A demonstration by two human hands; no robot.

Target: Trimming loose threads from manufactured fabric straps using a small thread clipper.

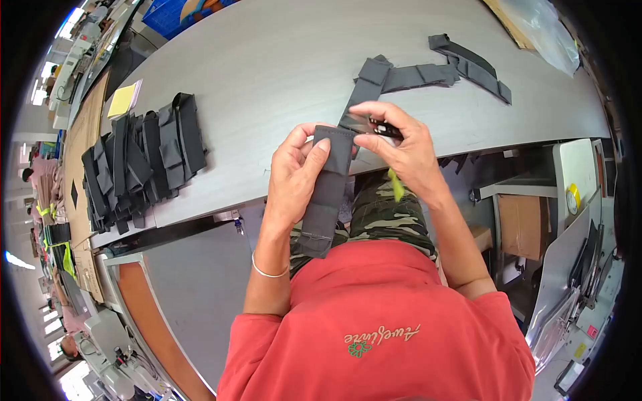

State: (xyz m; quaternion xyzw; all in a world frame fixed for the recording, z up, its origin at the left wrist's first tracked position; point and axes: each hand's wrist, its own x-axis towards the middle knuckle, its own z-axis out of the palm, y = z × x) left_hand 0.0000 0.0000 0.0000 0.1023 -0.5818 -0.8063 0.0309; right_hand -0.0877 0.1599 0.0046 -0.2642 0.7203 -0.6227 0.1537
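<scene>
My left hand (299,170) grips a dark grey fabric strip (328,187), thumb on its face. The strip's upper end is at the table's front edge and its lower end hangs over my lap. In my right hand (404,147) is a small pair of thread snips (382,128) with black handles; its blades, blurred, are at the strip's upper end. A yellow-green tail (396,185) hangs below that hand. Just beyond, another grey strip (366,83) slants up the table, meeting a crosswise strip (418,77). Whether the held strip is joined to them cannot be made out.
A heap of similar grey strips (144,157) lies on the table's left, beside a yellow paper pad (123,100). More strips (471,67) lie far right, near clear plastic (545,33). A blue crate (164,17) is at the far left. Under the table's right side stands a cardboard box (523,226).
</scene>
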